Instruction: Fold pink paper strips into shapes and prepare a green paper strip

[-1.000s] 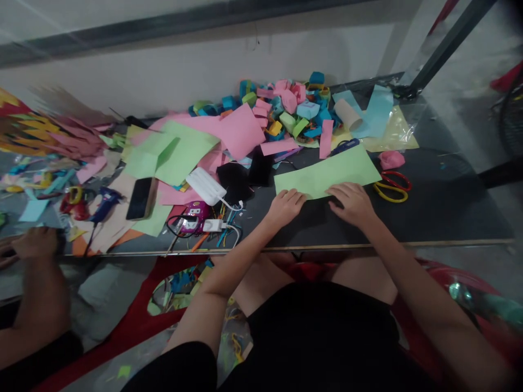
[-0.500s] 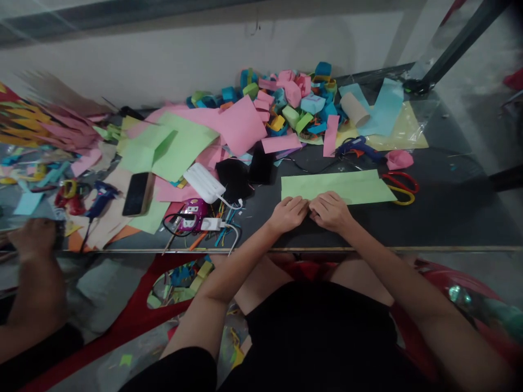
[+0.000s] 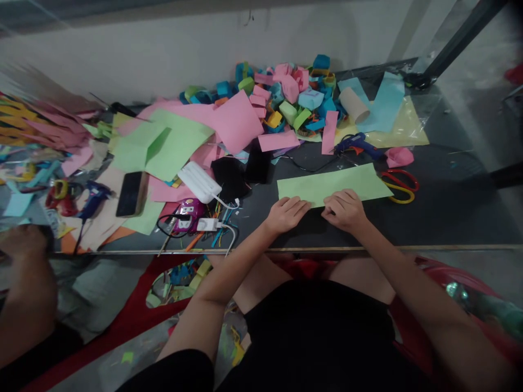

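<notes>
Grip of the left hand (image 3: 288, 214) is a pinch on the near edge of a pale green paper strip (image 3: 333, 182), fingers laid over the top and the thumb hidden from sight. The right hand (image 3: 344, 209) has its fingers bent and drawn together on the same edge, a little farther along, with a small gap between the two hands. The strip lies lengthwise on the dark table (image 3: 449, 218), in front of the person, and its right end reaches just beside the red and yellow handles of the scissors (image 3: 408, 189).

Behind the strip, near its right half, rests a blue glue gun (image 3: 363, 144), with a crumpled pink paper (image 3: 399, 157) just beside its rear end. Farther back, a cardboard tube (image 3: 354, 105) leans by a light blue paper (image 3: 388, 103), and to their left rises a heap of folded paper pieces (image 3: 286, 100) in pink, blue, green and yellow. Left of the strip, well apart from it, are a white device (image 3: 200, 181), a purple power strip (image 3: 190, 215) and a phone (image 3: 131, 193). At the far left, a co-worker's hand (image 3: 24, 239) is at the table's near edge.
</notes>
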{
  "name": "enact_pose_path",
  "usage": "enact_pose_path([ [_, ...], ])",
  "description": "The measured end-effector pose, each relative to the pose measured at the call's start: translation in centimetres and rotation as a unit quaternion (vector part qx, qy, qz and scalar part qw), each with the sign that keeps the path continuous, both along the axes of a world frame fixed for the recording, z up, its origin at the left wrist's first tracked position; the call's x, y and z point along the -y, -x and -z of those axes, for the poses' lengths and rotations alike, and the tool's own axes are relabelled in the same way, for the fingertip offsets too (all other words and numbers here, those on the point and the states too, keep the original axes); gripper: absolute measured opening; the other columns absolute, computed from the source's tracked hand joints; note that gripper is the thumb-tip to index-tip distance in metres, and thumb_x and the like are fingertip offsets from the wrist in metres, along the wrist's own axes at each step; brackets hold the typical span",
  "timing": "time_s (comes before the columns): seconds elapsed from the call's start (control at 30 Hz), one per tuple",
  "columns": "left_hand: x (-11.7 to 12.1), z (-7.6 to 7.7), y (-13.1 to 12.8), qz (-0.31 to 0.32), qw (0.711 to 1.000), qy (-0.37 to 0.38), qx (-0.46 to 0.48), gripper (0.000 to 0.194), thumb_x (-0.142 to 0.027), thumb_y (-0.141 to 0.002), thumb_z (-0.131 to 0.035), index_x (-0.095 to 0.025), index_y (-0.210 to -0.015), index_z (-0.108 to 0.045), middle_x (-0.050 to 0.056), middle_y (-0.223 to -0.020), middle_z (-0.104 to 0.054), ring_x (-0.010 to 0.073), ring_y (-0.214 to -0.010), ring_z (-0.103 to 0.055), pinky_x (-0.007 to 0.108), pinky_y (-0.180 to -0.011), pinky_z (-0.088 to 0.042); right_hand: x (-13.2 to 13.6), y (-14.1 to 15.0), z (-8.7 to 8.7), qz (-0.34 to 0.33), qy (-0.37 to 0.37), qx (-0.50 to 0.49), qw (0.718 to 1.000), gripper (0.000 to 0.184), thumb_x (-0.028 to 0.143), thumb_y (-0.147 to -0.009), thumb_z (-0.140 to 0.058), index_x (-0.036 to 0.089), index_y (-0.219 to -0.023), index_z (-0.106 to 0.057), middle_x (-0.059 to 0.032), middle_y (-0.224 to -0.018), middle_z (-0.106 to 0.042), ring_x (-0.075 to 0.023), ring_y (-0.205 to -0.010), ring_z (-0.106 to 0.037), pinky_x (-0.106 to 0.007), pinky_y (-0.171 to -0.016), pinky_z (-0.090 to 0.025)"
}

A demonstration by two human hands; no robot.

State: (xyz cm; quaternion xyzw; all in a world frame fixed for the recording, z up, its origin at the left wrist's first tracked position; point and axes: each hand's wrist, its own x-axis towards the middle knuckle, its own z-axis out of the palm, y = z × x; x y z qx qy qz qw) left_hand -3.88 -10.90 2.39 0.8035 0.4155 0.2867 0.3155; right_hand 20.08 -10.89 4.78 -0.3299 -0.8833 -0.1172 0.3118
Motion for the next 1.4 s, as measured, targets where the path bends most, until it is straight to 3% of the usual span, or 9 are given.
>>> enact_pose_path([
  [0.3, -0.3, -0.1, 0.6, -0.007, 0.999, -0.035, -0.023, 0.026, -0.039, -0.102, -0.054, -0.032, -0.109, -0.078, 0.008, -0.108, -0.08, 0.0262, -0.113, -0.069, 0.04, -0.094, -0.052, -0.2, -3.4, -0.1, 0.036, 0.049, -0.011, 0.998, 0.03, 0.007, -0.078, -0.058, 0.027, -0.068, -0.038, 0.0028, -0.073, -0.07, -0.0181, -0.071, -0.06, -0.038, -0.073, -0.039],
  [0.5, -0.5, 0.3, 1.3, -0.018, 0.997, -0.075, -0.021, 0.022, -0.036, -0.102, -0.057, -0.034, -0.11, -0.077, 0.005, -0.109, -0.08, 0.0241, -0.112, -0.069, 0.038, -0.093, -0.052, -0.5, -5.4, -0.2, 0.066, 0.002, 0.025, 0.997, 0.031, 0.007, -0.077, -0.058, 0.027, -0.067, -0.036, 0.0035, -0.07, -0.069, -0.018, -0.07, -0.061, -0.038, -0.071, -0.04],
  [0.6, -0.6, 0.6, 1.6, -0.025, 0.983, -0.169, -0.066, 0.024, -0.033, -0.104, -0.054, -0.031, -0.111, -0.077, 0.005, -0.106, -0.081, 0.0217, -0.108, -0.071, 0.035, -0.09, -0.054, -0.5, -6.2, -0.6, 0.085, 0.021, 0.045, 0.995, 0.03, 0.007, -0.076, -0.059, 0.027, -0.066, -0.038, 0.0031, -0.071, -0.069, -0.0182, -0.072, -0.062, -0.038, -0.072, -0.041],
  [0.73, -0.7, 0.6, 1.9, -0.038, 0.924, -0.361, -0.119, 0.023, -0.022, -0.105, -0.055, -0.025, -0.111, -0.077, 0.002, -0.099, -0.082, 0.0173, -0.098, -0.073, 0.029, -0.082, -0.053, -0.4, -7.4, -1.1, 0.079, -0.025, 0.035, 0.996, 0.031, 0.006, -0.076, -0.06, 0.026, -0.065, -0.039, 0.0028, -0.07, -0.068, -0.0174, -0.074, -0.064, -0.036, -0.073, -0.042],
  [0.83, -0.8, 0.5, 2.2, -0.046, 0.892, -0.432, -0.124, 0.021, -0.017, -0.103, -0.058, -0.025, -0.111, -0.076, 0.0, -0.098, -0.082, 0.0156, -0.097, -0.072, 0.028, -0.081, -0.052, -0.5, -8.9, -1.2, 0.09, -0.056, 0.041, 0.993, 0.031, 0.008, -0.077, -0.061, 0.026, -0.065, -0.039, 0.0031, -0.07, -0.07, -0.0172, -0.072, -0.065, -0.036, -0.073, -0.043],
  [1.1, -0.9, 0.1, 3.1, -0.092, 0.901, -0.397, -0.147, 0.023, -0.023, -0.104, -0.055, -0.024, -0.099, -0.078, 0.003, -0.09, -0.081, 0.0164, -0.09, -0.074, 0.03, -0.076, -0.052, 0.4, -11.9, -0.9, 0.186, -0.021, -0.045, 0.981, 0.026, 0.015, -0.077, -0.061, 0.027, -0.065, -0.042, -0.0007, -0.071, -0.073, -0.0199, -0.07, -0.067, -0.039, -0.076, -0.048],
  [1.2, -0.1, -0.1, 2.1, -0.082, 0.899, -0.406, -0.141, 0.018, -0.021, -0.103, -0.058, -0.023, -0.103, -0.075, 0.003, -0.092, -0.08, 0.0144, -0.083, -0.073, 0.028, -0.069, -0.049, 2.1, -8.3, -0.7, 0.238, 0.087, -0.199, 0.947, 0.019, 0.032, -0.083, -0.063, 0.026, -0.07, -0.05, -0.0031, -0.068, -0.071, -0.0211, -0.067, -0.067, -0.037, -0.07, -0.051],
  [1.33, 1.3, -0.1, 0.4, -0.057, 0.905, -0.391, -0.158, 0.016, -0.021, -0.102, -0.058, -0.02, -0.109, -0.072, 0.0, -0.066, -0.069, 0.0108, -0.059, -0.065, 0.027, -0.055, -0.039, 3.2, -2.3, -1.0, 0.222, 0.427, -0.319, 0.816, 0.039, 0.061, -0.089, -0.058, 0.023, -0.078, -0.062, -0.0029, -0.062, -0.07, -0.0165, -0.043, -0.058, -0.03, -0.045, -0.044],
  [1.4, 1.9, -0.1, -0.3, -0.029, 0.904, -0.39, -0.171, 0.016, -0.02, -0.103, -0.057, -0.019, -0.111, -0.07, -0.002, -0.058, -0.062, 0.0102, -0.054, -0.06, 0.027, -0.051, -0.035, 2.7, -0.3, -1.5, 0.199, 0.484, -0.335, 0.784, 0.045, 0.065, -0.086, -0.061, 0.021, -0.09, -0.069, -0.0041, -0.067, -0.074, -0.0174, -0.044, -0.061, -0.03, -0.045, -0.047],
])
